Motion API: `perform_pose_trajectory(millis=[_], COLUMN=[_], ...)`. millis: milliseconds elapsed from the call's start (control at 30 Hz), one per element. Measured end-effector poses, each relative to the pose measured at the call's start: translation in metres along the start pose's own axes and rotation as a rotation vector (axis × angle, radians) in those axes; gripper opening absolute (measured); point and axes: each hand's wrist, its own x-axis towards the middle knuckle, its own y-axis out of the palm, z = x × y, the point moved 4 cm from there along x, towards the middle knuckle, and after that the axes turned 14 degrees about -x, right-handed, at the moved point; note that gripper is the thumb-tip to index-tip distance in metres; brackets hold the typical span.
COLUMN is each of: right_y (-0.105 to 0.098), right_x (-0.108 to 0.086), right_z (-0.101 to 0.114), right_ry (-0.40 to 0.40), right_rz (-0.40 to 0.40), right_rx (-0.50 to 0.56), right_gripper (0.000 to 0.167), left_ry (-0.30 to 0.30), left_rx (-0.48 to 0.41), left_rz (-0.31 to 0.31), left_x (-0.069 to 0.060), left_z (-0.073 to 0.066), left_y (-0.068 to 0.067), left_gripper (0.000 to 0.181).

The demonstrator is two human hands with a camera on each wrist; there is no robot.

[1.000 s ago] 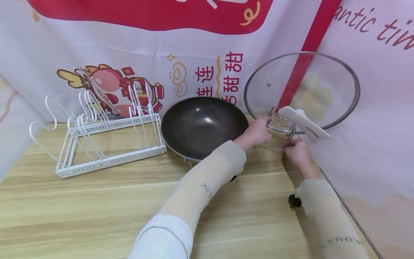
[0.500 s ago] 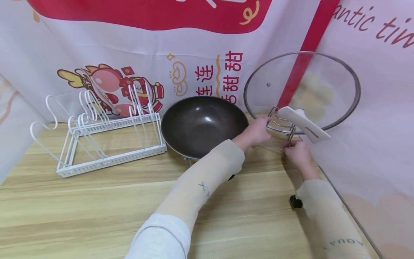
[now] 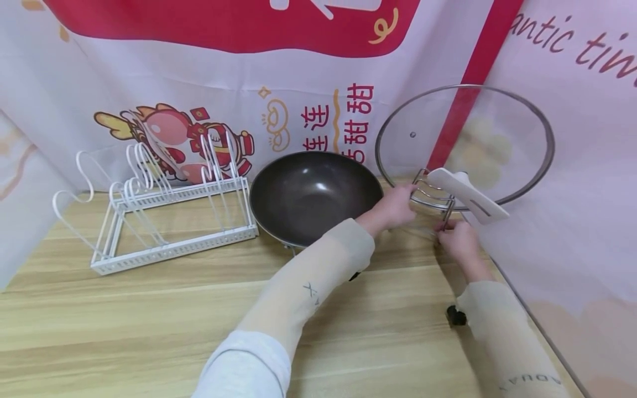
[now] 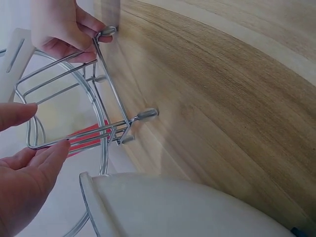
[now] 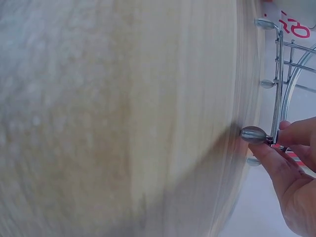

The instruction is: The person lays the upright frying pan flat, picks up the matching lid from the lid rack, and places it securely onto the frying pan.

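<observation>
The backdrop is formed by a printed cloth (image 3: 278, 33), spread across the upper part of the head view. A wood-grained desk (image 3: 199, 309) is seen below it. A white rack (image 3: 176, 252) is placed at middle left, with wire loops raised from its frame. At upper right, a glass lid (image 3: 465, 146) is held on edge, its lower rim crossed by the wires of a metal stand (image 4: 111, 81). A dark wok (image 3: 316, 202) is set near the centre. The stand is found right of the wok and is grasped at both ends: its left end is pinched by the left hand (image 3: 390, 210), its right end, beside a rounded foot (image 5: 254, 135), by the right hand (image 3: 460, 243). A white slotted utensil (image 3: 468, 193) is seen tilted before the lid.
</observation>
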Motion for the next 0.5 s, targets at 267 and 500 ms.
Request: perform_pose_trajectory(millis=[267, 500], right_y=[-0.0002, 0.0023], right_x=[0.0029, 0.001], right_z=[-0.0008, -0.0018], right_ry=[0.004, 0.0], right_rz=[-0.015, -0.017], right_rx=[-0.019, -0.029], right_gripper=[0.022, 0.024], left_ry=[0.016, 0.022], left_rx=[0.053, 0.111], left_rz=[-0.013, 0.012], left_x=[0.0001, -0.0005], left_z=[-0.0005, 0.0011], left_y=[-0.0015, 0.0019], left_gripper=[0.076, 0.075])
